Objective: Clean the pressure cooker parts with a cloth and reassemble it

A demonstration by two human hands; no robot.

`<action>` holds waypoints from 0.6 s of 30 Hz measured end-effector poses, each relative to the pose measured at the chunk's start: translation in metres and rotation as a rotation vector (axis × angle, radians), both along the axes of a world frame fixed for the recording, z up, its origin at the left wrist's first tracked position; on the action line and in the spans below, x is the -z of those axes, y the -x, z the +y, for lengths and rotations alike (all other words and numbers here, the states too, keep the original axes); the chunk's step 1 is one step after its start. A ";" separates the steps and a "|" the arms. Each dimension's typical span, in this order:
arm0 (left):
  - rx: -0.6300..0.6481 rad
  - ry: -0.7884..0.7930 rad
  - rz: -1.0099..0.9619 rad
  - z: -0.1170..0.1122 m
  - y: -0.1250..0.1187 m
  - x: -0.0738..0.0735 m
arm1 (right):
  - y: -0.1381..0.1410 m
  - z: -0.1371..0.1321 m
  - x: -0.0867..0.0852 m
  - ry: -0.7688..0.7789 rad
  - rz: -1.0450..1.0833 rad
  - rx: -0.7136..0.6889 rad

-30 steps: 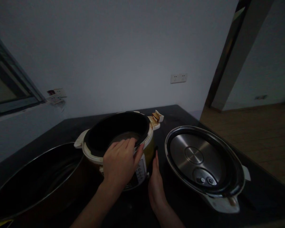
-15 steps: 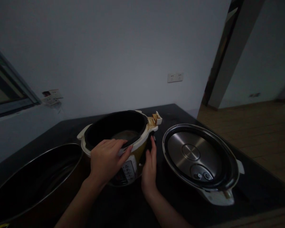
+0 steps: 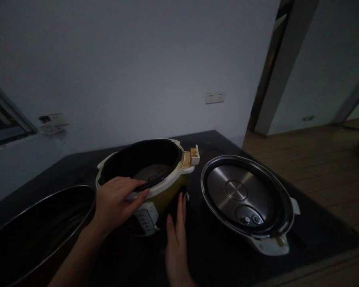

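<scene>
An open electric cooker [image 3: 167,187] with a cream rim and yellow-green body stands on the dark counter [image 3: 215,247], its black cavity showing. My left hand [image 3: 116,203] lies over its near rim, fingers bent across the edge and gripping it, just above the control panel [image 3: 145,217]. My right hand [image 3: 176,235] stands edge-on with fingers straight and together, fingertips against the cooker's right side. The cooker's lid [image 3: 243,195] lies upside down to the right, steel inner plate up.
A large dark inner pot [image 3: 32,235] sits at the left, close to my left forearm. The counter's front edge runs at the lower right, with wooden floor [image 3: 317,159] beyond. A wall socket [image 3: 214,97] is on the back wall.
The cooker has turned, its control panel swinging leftward. My left hand slid left along the rim with it. My right hand dropped lower along the cooker's right side.
</scene>
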State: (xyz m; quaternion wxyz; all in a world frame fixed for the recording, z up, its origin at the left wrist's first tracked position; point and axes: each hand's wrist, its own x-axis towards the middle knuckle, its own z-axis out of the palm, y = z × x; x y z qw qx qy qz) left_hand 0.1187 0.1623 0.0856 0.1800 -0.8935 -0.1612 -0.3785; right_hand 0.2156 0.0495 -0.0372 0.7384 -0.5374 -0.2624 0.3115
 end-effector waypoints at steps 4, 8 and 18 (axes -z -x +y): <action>0.003 0.033 0.010 0.002 0.006 -0.001 | -0.014 0.014 -0.018 -0.061 -0.058 0.041; 0.018 0.101 0.020 0.002 0.012 -0.004 | -0.039 0.033 -0.018 -0.085 -0.005 0.083; 0.069 0.270 -0.011 0.012 0.033 0.005 | -0.036 0.003 0.018 0.048 0.172 -0.018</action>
